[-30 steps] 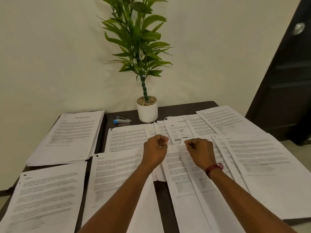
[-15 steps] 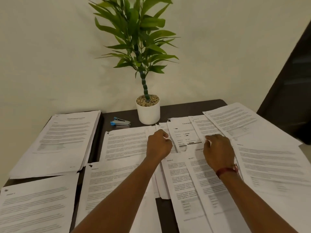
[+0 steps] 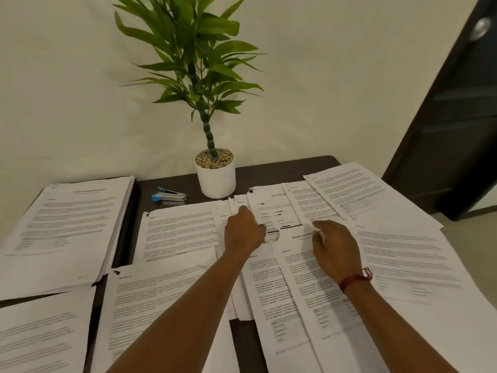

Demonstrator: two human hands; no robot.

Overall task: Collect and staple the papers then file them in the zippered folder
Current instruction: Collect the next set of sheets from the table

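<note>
Many printed sheets cover the dark table (image 3: 279,170). My left hand (image 3: 243,234) reaches to the top corners of the overlapping middle sheets (image 3: 234,208), its fingers curled onto them. With my right hand (image 3: 336,251) I pinch the top edge of the sheet headed "Sample" (image 3: 298,239). A small blue and silver stapler (image 3: 169,196) lies on bare table behind the papers, left of the pot. No zippered folder shows in this view.
A white pot with a green plant (image 3: 216,180) stands at the back centre, close to my left hand. A thick paper stack (image 3: 70,219) lies at the left. More sheets overhang the right table edge (image 3: 403,238). A dark door (image 3: 457,130) is at the right.
Both hands have moved forward from raised fists over the middle of the table down to the top edges of the central sheets. The camera has come closer.
</note>
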